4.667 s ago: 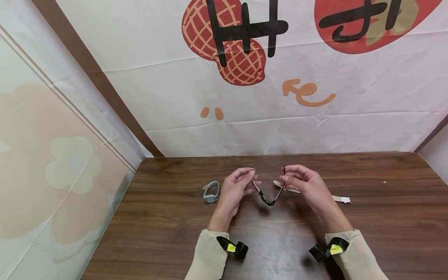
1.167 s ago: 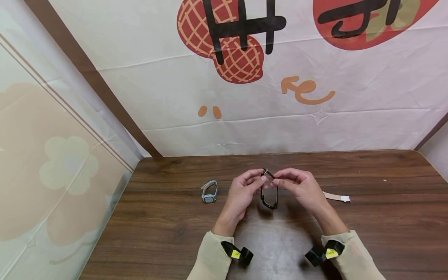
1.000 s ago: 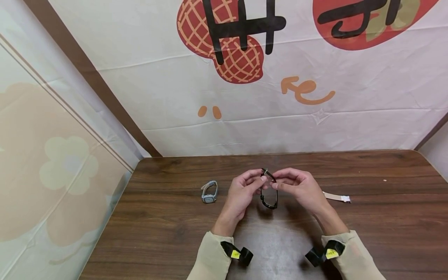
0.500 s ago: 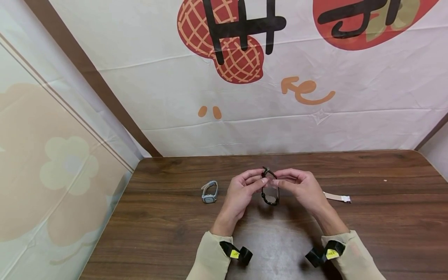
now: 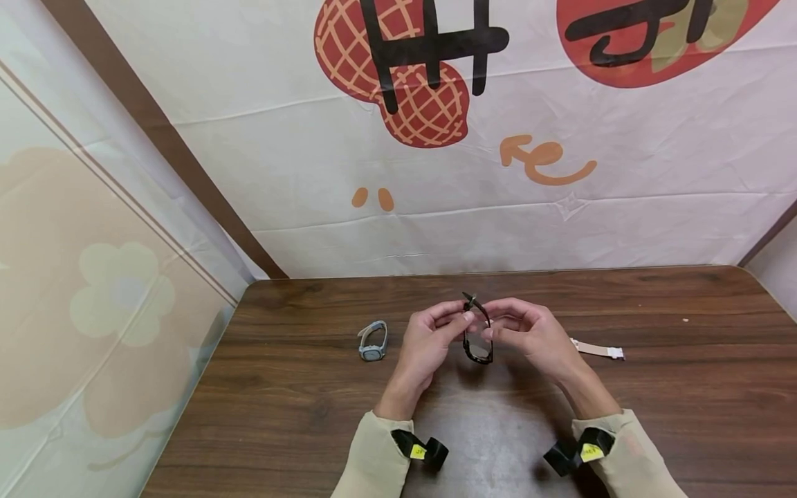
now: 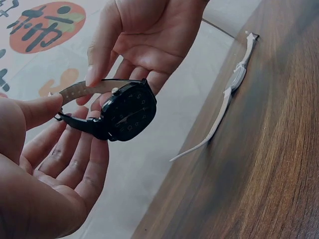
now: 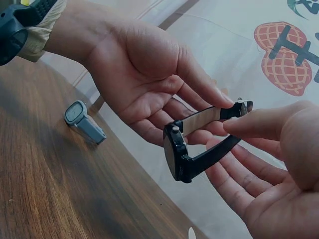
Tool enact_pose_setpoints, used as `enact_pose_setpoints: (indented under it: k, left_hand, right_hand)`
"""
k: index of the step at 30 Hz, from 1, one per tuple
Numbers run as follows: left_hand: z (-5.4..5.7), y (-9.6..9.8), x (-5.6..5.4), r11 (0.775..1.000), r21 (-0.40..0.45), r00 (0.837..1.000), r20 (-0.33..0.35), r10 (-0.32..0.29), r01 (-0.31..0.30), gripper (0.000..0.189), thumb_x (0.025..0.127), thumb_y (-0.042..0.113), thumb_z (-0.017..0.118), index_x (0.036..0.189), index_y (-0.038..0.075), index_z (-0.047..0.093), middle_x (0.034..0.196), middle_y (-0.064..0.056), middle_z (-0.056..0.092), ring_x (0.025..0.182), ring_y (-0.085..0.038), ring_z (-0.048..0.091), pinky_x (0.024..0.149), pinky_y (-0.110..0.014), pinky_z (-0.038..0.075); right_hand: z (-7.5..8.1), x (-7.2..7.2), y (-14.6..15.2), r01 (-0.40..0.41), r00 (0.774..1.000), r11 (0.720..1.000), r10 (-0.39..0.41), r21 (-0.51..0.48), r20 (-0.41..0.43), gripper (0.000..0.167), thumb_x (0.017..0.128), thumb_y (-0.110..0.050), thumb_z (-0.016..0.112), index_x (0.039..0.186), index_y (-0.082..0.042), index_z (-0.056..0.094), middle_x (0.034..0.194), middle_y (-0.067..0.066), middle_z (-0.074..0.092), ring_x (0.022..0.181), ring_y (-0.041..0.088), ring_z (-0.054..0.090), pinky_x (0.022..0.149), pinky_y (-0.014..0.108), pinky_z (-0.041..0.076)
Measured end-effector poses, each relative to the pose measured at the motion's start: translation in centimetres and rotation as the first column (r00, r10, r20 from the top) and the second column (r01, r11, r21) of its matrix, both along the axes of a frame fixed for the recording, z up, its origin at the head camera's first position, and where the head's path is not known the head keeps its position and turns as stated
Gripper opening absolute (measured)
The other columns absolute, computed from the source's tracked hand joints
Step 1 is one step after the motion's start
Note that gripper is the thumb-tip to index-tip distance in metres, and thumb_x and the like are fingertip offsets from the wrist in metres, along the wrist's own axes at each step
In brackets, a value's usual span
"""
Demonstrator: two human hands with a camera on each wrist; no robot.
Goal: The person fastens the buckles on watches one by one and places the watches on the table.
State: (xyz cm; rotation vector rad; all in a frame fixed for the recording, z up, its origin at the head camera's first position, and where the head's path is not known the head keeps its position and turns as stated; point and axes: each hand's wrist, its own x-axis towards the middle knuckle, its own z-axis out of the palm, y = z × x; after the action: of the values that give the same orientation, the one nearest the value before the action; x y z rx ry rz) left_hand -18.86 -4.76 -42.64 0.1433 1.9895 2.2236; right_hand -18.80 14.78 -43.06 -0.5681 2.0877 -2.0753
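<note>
- Left hand point(image 5: 429, 342) first, just below the middle of my head view: it had the black watch point(image 6: 130, 118) by the strap point(image 7: 213, 156), thumb on one side, fingers behind.
- Right hand point(image 5: 537, 340) on the same piece, a touch further right in the frame: thumb and fingers pinched the strap too, so both hands were grasping one watch.
- And the watch itself, just below centre in the head view: strap bent into a loop, buckle point(image 7: 244, 106) end up between the two thumbs, case hanging low and held above the table. I could not tell whether the strap was fastened.
- My left wrist feed gave me the face, mid-frame: dark dial, light numerals, crown at the edge; the strap's inner side showed pale.
- Out to the left, near the left hand in the head view, a light blue watch point(image 5: 372, 353) sat on the table point(image 5: 299, 415), its strap curved round in a loop.
- Over to the right, a pale watch point(image 6: 236, 82) lay stretched out; the right hand covered part of it from above, but the left wrist feed caught it at full length, upper right.
- Down at the bottom of the head frame: beige sleeves point(image 5: 376, 446), each with a black wrist camera point(image 5: 436, 454) and a yellow tag point(image 5: 418, 452).
- Up top, a white cloth point(image 5: 280, 166) with a red peanut print point(image 5: 426, 117) filled the background.
</note>
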Motion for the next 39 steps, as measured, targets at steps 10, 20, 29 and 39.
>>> enact_pose_setpoints:
  k: [10,20,29,39]
  left_hand:
    - [0.28,-0.22,0.05,1.0,0.001,1.0,0.001,-0.015,0.015,0.027,0.092,0.01,0.07,0.116,-0.002,0.069,0.095,-0.009,0.073,0.078,-0.011,0.069,0.081,-0.028,0.056]
    - [0.19,-0.23,0.03,1.0,-0.004,1.0,-0.012,-0.026,0.026,0.026,0.092,0.011,0.07,0.114,-0.003,0.069,0.092,-0.006,0.072,0.077,-0.01,0.069,0.079,-0.03,0.057]
    - [0.46,-0.28,0.14,0.999,0.01,1.0,-0.007,-0.031,0.031,0.026,0.093,0.01,0.069,0.115,-0.003,0.068,0.092,-0.006,0.072,0.077,-0.011,0.069,0.078,-0.029,0.057]
    - [0.62,-0.39,0.17,0.999,0.006,0.999,-0.018,-0.046,0.047,0.026,0.092,0.012,0.07,0.114,-0.002,0.068,0.092,-0.006,0.072,0.077,-0.012,0.069,0.08,-0.031,0.057]
  right_hand:
    - [0.28,0.15,-0.08,0.063,0.997,0.998,-0.063,0.026,0.035,0.031,0.089,-0.007,0.072,0.114,0.01,0.065,0.1,0.006,0.076,0.095,0.014,0.072,0.084,0.025,0.055]
    - [0.37,0.1,-0.2,0.114,0.992,0.991,-0.117,0.063,0.039,0.029,0.091,-0.01,0.071,0.112,0.009,0.066,0.091,0.006,0.075,0.085,0.014,0.072,0.08,0.029,0.057]
    - [0.15,0.15,0.03,0.009,1.0,1.0,-0.009,0.002,-0.011,0.031,0.09,0.0,0.068,0.118,0.012,0.06,0.098,0.002,0.074,0.089,0.013,0.071,0.08,0.029,0.057]
    - [0.16,0.2,-0.02,0.033,0.999,0.999,-0.032,0.037,-0.037,0.037,0.09,0.0,0.069,0.124,0.009,0.061,0.104,0.011,0.074,0.094,0.012,0.071,0.081,0.025,0.056]
